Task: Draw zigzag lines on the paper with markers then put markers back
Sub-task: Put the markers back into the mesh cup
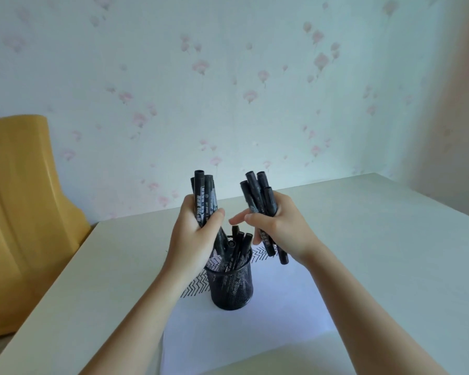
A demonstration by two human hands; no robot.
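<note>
**Two fistfuls of markers above the mesh cup**

Two bundles of black marker pens are in your grip, one per hand, both held up at the centre of the frame. Your left hand [194, 234] has its fingers curled round a bunch of black markers with white lettering [205, 196]; their lower ends dip down to the rim of the black wire-mesh pen cup [232, 288]. Your right hand [279, 228] clutches a second bunch of black markers [257, 190] between palm and curled fingers, the caps fanning upward and the lower ends poking out below the hand, to the right of the cup and clear of it. Its thumb and forefinger stretch out toward the left hand without touching it.

More black markers [238, 246] stand inside the cup. The cup stands on a white sheet of paper [255, 326] in the lower centre of the frame, with black zigzag lines [198, 284] showing on both sides of it. The paper lies on a pale table [377, 253]. A yellow chair back [19, 212] stands at the left edge, and flowered wallpaper [228, 77] fills the upper frame.
</note>
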